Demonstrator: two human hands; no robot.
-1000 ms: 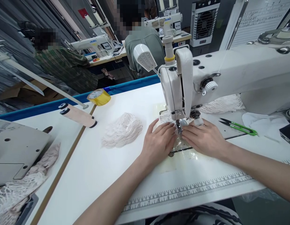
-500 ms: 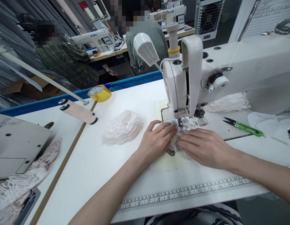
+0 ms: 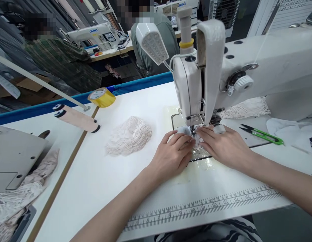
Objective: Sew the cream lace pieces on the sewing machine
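Note:
A small piece of white lace (image 3: 197, 143) lies under the presser foot (image 3: 192, 130) of the white sewing machine (image 3: 187, 87). My left hand (image 3: 171, 153) is at its left side, fingers curled with the tips on the lace. From the right, my right hand (image 3: 223, 148) holds the lace down, its fingers pressed together beside the foot. Both hands cover most of the piece. Left of my hands rests a pile of white lace (image 3: 130, 136).
Green-handled thread snips (image 3: 263, 133) lie right of the machine, near more lace (image 3: 246, 109). Pink thread spools (image 3: 76, 118) and yellow tape (image 3: 102, 97) are at the left. A ruler strip (image 3: 201, 206) runs along the front edge. Two people sit beyond the table.
The lace and my right hand have moved away from me, toward the presser foot. Less lace shows in front of the foot, and the metal plate there is uncovered. The view has shifted slightly.

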